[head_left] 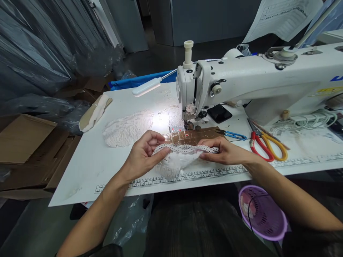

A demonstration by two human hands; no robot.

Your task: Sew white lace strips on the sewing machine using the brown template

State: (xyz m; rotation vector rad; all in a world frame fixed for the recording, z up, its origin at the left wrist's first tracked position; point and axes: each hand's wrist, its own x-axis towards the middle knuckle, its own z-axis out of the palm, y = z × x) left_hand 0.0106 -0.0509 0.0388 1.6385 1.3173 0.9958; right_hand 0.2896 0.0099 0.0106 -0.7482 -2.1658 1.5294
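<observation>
A strip of white lace trim (184,149) with gathered white fabric below it stretches between my two hands, near the front of the sewing table. My left hand (146,153) pinches its left end between thumb and fingers. At the other end, my right hand (223,150) grips the lace edge the same way. Just behind the lace, a brown taped plate (195,135) covers the bed under the needle of the white sewing machine (214,78). A heap of white lace (128,128) lies to the left of the needle.
Right of the plate lie blue thread snips (234,135), scissors with red and yellow handles (268,142) and a black phone (219,113). A lit lamp (147,87) hangs over the table (91,160). Cardboard boxes (29,142) stand left; a purple basket (270,228) sits below right.
</observation>
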